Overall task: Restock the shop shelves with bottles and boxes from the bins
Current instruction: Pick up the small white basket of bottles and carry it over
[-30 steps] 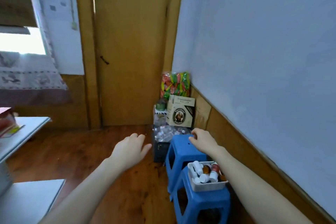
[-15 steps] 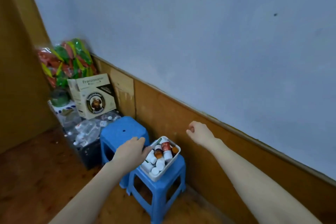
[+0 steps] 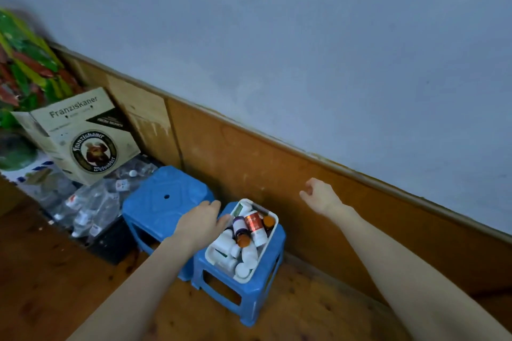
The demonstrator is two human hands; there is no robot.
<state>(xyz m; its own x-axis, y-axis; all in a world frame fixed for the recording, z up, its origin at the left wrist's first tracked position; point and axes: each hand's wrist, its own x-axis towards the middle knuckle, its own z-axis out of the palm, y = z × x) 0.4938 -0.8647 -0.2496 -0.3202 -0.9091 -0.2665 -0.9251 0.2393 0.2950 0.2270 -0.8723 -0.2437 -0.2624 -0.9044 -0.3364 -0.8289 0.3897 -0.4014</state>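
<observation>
A white bin [image 3: 270, 241] full of several small bottles stands on a blue stool [image 3: 259, 289] by the wall. Among them lie a red-labelled bottle [image 3: 254, 225] and white bottles with white caps [image 3: 243, 268]. My left hand [image 3: 201, 224] hovers at the bin's left edge with relaxed fingers and holds nothing. Whether it touches the bin I cannot tell. My right hand [image 3: 318, 196] hangs in the air to the right of the bin, near the wooden wall panel, fingers loosely curled and empty.
A second blue stool [image 3: 163, 202] stands left of the first. Behind it are a Franziskaner cardboard box [image 3: 80, 135], a dark crate of clear plastic bottles [image 3: 91, 207] and colourful packets [image 3: 25, 63]. Wooden floor lies in front.
My view has swung right and down from the door to the stools. My left hand has reached the bin's left edge; my right hand has moved off the far stool to beside the wall.
</observation>
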